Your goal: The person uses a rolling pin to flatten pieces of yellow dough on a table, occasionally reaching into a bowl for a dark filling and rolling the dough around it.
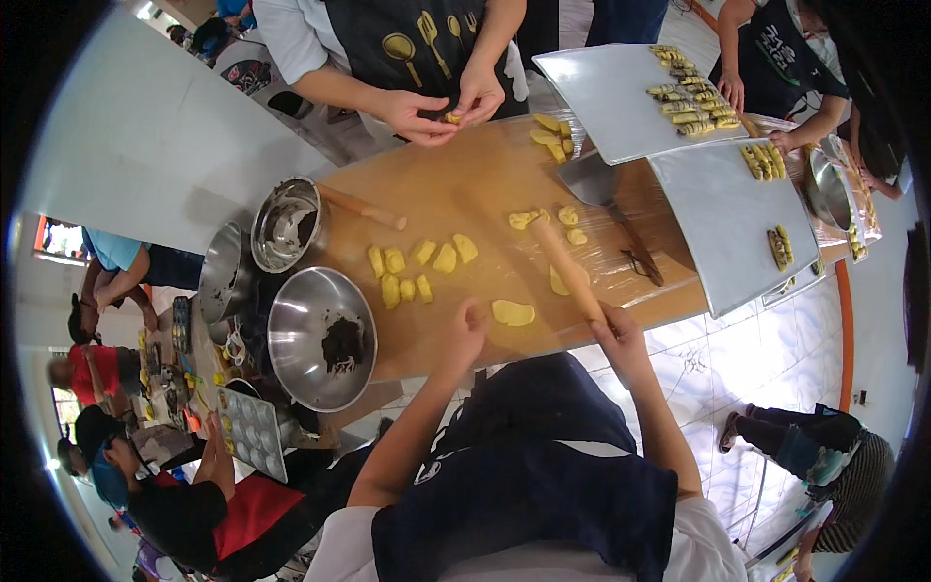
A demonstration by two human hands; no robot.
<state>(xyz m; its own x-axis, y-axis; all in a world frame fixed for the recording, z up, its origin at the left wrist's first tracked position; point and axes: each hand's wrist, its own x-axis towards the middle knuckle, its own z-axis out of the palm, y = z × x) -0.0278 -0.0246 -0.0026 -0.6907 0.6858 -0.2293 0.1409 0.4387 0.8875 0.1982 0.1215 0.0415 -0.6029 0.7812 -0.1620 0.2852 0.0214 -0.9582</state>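
My right hand (618, 342) grips one end of a wooden rolling pin (566, 265), which slants away across the table. Under the pin's near half, a flattened dough piece (558, 282) is partly hidden. My left hand (467, 336) is over the table's near edge, its fingers curled; blur hides whether anything is in them. Just right of it lies a flat oval of yellow dough (513, 313). Several cut dough lumps (424, 252) sit farther left. Small dough pieces (577, 236) lie beside the pin's far end.
Steel bowls, one (305, 313) with dark filling (343, 345), stand at left near a second rolling pin (364, 207). Metal trays (604, 109) with striped rolls and a dough scraper (593, 178) are at right. Across the table (451, 174), a co-worker's hands (429, 120) shape dough.
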